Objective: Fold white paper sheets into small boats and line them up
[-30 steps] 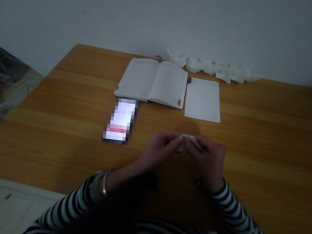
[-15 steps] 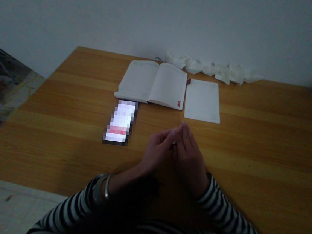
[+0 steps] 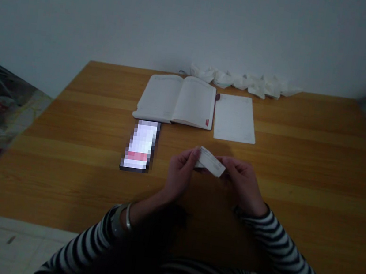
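Between my hands, above the near part of the table, is a small folded piece of white paper with faint printed lines. My left hand pinches its left end between thumb and fingers. At the paper's right end, my right hand has thumb and fingertips closed on its edge. The paper slants down to the right, and a second layer shows under its left part. Fingers below the paper are partly hidden.
An open notebook lies toward the back, with a loose white sheet right of it. A lit phone lies left of my hands. Several crumpled white papers line the wall edge of the wooden table.
My hands, pressed together before, have moved apart. My right hand has shifted right, and the folded paper, mostly hidden earlier, now shows between them. The view has tilted slightly.
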`<state>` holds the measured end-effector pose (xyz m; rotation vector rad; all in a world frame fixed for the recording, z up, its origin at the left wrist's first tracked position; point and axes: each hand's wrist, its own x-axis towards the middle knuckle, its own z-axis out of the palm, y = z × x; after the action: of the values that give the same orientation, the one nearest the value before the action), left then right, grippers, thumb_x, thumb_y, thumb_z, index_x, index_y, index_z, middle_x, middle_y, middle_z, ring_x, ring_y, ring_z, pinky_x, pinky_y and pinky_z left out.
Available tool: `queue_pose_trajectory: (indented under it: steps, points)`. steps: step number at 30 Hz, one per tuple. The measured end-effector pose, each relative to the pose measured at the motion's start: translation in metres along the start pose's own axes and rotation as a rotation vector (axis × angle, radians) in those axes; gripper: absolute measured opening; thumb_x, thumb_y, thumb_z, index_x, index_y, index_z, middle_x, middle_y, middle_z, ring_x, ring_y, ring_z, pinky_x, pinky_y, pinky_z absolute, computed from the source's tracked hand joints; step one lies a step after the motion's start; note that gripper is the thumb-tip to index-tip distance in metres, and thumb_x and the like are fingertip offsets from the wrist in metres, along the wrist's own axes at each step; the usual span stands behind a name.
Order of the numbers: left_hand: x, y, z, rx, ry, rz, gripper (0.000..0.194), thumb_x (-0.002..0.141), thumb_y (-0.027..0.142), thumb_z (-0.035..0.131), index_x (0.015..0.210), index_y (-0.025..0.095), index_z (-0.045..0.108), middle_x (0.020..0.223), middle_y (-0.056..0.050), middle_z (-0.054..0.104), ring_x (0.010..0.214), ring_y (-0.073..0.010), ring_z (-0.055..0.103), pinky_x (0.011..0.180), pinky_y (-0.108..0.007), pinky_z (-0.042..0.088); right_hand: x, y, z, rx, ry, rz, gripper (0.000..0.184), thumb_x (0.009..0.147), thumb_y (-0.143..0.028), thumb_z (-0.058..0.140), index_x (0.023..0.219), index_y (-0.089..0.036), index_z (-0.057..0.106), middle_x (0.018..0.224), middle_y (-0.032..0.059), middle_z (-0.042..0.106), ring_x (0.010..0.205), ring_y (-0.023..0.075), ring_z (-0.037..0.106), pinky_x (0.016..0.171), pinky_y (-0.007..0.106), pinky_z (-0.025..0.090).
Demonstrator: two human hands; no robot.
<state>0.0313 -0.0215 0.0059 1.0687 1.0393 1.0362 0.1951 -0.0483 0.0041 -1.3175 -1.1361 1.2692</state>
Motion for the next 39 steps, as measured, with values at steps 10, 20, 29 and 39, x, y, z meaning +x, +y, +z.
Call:
queue_pose_trajectory:
  steps: [10, 20, 29, 39]
  points:
    - [-0.001, -0.002, -0.004, 0.338, -0.126, 0.084, 0.048, 0.096, 0.052, 0.045, 0.066, 0.016, 0.058, 0.051, 0.003, 0.049, 0.046, -0.0082, 0.045, 0.045, -0.020, 0.033, 0.000, -0.004, 0.001, 0.138, -0.227, 0.197, 0.043, 0.087, -0.054, 0.060, 0.073, -0.014, 0.069, 0.054, 0.0012, 0.066, 0.035, 0.0073, 0.051, 0.034, 0.016, 0.038]
    - [0.008, 0.003, -0.009, 0.511, -0.193, 0.086, 0.045, 0.095, 0.048, 0.047, 0.063, 0.017, 0.054, 0.052, 0.004, 0.048, 0.047, -0.0093, 0.044, 0.046, -0.021, 0.032, -0.004, 0.001, 0.005, -0.261, -0.140, -0.032, 0.041, 0.091, -0.045, 0.056, 0.065, -0.015, 0.068, 0.046, -0.0032, 0.052, 0.036, 0.0066, 0.046, 0.036, 0.017, 0.031]
    - [0.006, -0.001, -0.009, 0.541, -0.208, 0.136, 0.039, 0.095, 0.043, 0.047, 0.068, 0.017, 0.056, 0.057, 0.004, 0.050, 0.051, -0.0098, 0.047, 0.049, -0.021, 0.034, -0.001, 0.006, 0.015, -0.070, -0.051, 0.108, 0.042, 0.084, -0.053, 0.062, 0.064, -0.016, 0.064, 0.045, -0.0030, 0.054, 0.035, 0.0081, 0.044, 0.035, 0.019, 0.030]
    - [0.024, 0.008, -0.028, 0.674, -0.555, 0.084, 0.036, 0.091, 0.038, 0.054, 0.063, 0.017, 0.050, 0.059, 0.005, 0.044, 0.056, -0.0099, 0.039, 0.050, -0.022, 0.029, 0.009, 0.005, -0.005, -0.364, -0.409, -0.100, 0.043, 0.093, -0.042, 0.052, 0.058, -0.017, 0.055, 0.052, -0.0051, 0.041, 0.049, 0.0092, 0.038, 0.047, 0.023, 0.026]
